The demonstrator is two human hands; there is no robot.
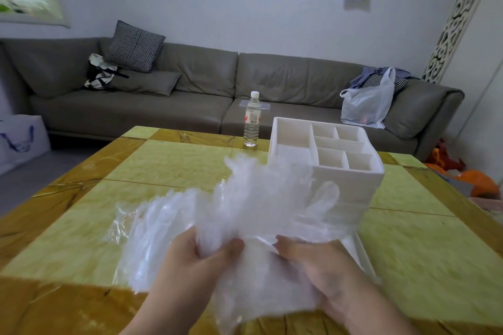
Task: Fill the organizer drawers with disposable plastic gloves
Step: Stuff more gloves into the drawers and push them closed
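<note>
We noted a water bottle (251, 119) behind the white organizer (351, 179) on the table (168, 168), our left hand (190, 261) and right hand (324, 266) both clenched on the bunched gloves (253, 207), which screened the organizer's front.

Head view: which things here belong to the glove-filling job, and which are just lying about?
Job: plastic gloves, gripped by left hand and right hand; white organizer.
Lying about: water bottle; plastic bag, checked cushion on the sofa.
</note>
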